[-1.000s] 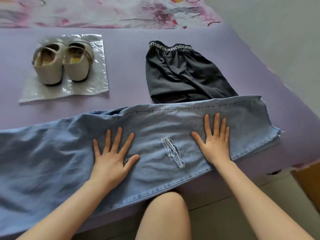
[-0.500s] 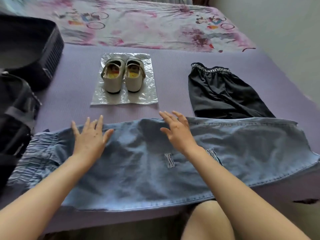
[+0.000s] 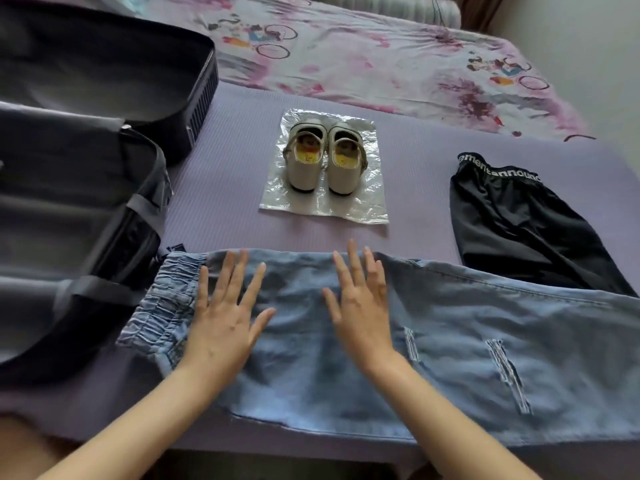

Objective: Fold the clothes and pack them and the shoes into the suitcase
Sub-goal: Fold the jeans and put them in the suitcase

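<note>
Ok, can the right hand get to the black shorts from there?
Probably yes: the right hand rests open on the jeans, and the black shorts lie uncovered just beyond them to its right, nothing between.

The suitcase (image 3: 86, 202) runs off the left edge, the jeans (image 3: 450, 341) off the right. The jeans hide the lower hem of the shorts (image 3: 519, 230); their waistband lettering is cut at both ends. Insole prints in the shoes (image 3: 306, 169) are too small to read.
</note>
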### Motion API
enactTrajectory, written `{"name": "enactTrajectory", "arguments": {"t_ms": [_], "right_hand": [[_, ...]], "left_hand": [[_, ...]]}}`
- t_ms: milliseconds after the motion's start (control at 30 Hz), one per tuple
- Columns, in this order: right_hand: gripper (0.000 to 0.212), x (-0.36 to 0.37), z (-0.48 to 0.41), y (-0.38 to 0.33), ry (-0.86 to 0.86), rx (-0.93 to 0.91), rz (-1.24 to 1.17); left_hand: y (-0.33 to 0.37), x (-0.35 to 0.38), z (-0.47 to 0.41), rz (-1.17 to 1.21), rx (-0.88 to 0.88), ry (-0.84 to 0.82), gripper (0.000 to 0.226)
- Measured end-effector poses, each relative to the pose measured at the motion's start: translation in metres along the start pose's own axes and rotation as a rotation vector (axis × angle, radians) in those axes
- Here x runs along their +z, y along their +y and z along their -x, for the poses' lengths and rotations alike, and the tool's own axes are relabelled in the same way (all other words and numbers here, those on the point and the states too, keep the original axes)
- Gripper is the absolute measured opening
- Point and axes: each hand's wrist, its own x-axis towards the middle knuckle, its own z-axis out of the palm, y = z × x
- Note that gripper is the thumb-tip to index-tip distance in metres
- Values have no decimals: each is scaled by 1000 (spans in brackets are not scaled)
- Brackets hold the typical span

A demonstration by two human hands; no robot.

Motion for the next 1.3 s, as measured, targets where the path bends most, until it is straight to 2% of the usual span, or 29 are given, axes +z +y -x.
{"name": "enactTrajectory", "arguments": {"t_ms": [67, 133, 267, 400, 467, 533, 633, 700, 800, 900, 933, 1033, 1133, 1200, 1300], "right_hand": [[67, 3, 29, -29, -258, -10, -133], [71, 14, 48, -37, -456, 16, -122], [75, 32, 52, -32, -525, 27, 19], [80, 22, 46, -37, -612, 63, -30], [83, 14, 45, -41, -594, 83, -81], [86, 4, 53, -54, -521, 77, -130], [73, -8, 80, -84, -458, -63, -116], [67, -10, 99, -101, -388, -162, -77], [76, -2, 119, -107, -568, -115, -54], [88, 7, 125, -107, -615, -61, -94], [83, 6, 124, -109, -612, -5, -173], [52, -17, 124, -119, -550, 195, -523], [43, -46, 131, -122, -531, 323, -764], [37, -55, 138, -119, -526, 342, -825], [33, -61, 143, -114, -451, 371, -861]], "left_hand": [[-10, 3, 31, -14, 4, -26, 70], [-20, 10, 49, -35, -11, -82, 73], [-18, 20, 49, -17, -58, -183, 72], [-20, 13, 43, 50, -69, -186, 72], [-22, -3, 50, 121, -48, -89, 68], [-26, -22, 72, 310, -112, 67, 56], [-33, -40, 112, 732, -435, 307, 46], [-33, -41, 129, 972, -701, 305, 47], [-36, -42, 128, 1266, -937, 233, 50], [-42, -44, 114, 1457, -1009, 179, 52], [-44, -43, 109, 1517, -1045, 154, 55], [-51, -39, 100, 1651, -1170, 106, 63], [-56, -35, 92, 1741, -1234, 129, 65], [-54, -36, 86, 1784, -1235, 160, 57], [-50, -39, 81, 1886, -1219, 117, 27]]}}
